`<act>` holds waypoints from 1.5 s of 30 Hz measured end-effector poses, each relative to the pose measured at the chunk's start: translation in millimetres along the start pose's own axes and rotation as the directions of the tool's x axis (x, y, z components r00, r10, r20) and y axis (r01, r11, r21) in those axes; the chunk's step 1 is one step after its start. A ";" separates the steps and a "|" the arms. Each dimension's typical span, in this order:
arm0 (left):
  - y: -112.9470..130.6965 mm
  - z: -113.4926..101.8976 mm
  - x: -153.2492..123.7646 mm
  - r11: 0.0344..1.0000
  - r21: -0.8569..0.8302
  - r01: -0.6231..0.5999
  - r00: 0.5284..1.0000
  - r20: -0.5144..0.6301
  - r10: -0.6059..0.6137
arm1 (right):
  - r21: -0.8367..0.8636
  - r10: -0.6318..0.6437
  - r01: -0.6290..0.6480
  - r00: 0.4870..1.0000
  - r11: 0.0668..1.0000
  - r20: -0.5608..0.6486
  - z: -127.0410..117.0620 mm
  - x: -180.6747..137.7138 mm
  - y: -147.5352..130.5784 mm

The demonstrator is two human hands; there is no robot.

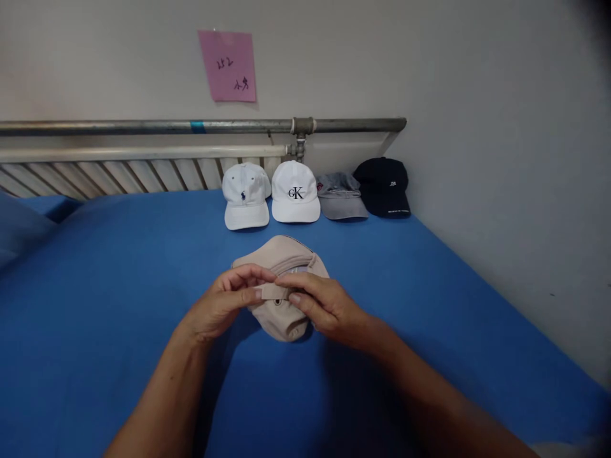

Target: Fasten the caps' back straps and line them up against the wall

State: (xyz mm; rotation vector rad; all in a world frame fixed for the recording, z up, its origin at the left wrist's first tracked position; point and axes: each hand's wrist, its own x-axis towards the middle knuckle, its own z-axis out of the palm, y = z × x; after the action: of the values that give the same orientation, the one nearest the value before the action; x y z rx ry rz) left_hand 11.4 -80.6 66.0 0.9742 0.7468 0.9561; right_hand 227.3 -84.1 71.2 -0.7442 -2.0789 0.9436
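Observation:
A beige baseball cap point(281, 321) is in front of me over the blue sheet, its brim pointing away and its back strap toward me. My left hand point(226, 300) pinches the left part of the strap point(274, 292) between thumb and fingers. From the other side my right hand point(327, 305) grips the right part of the same strap, thumb below and fingers above. My fingers partly cover the strap. Below it shows a small dark eyelet. Part of the cap's inside is visible through the back opening.
Along the far edge of the blue sheet point(143, 267) stand a white cap with a small emblem point(245, 191), a white lettered cap point(296, 191), a grey cap point(341, 194) and a black cap point(383, 184). Behind are a radiator point(167, 175), a metal pipe point(143, 127) and a pink note point(229, 67).

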 end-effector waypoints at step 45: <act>-0.2 12.2 -1.5 0.968 0.216 0.124 0.992 -0.023 -0.122 | 0.196 0.114 -0.071 0.970 0.978 -0.216 11.0 3.7 -3.3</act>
State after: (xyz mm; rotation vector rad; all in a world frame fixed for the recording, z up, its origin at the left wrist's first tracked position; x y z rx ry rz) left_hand 21.3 -86.2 70.7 1.1006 0.9234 0.7826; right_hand 215.8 -87.4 70.0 -0.8149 -1.7438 1.0386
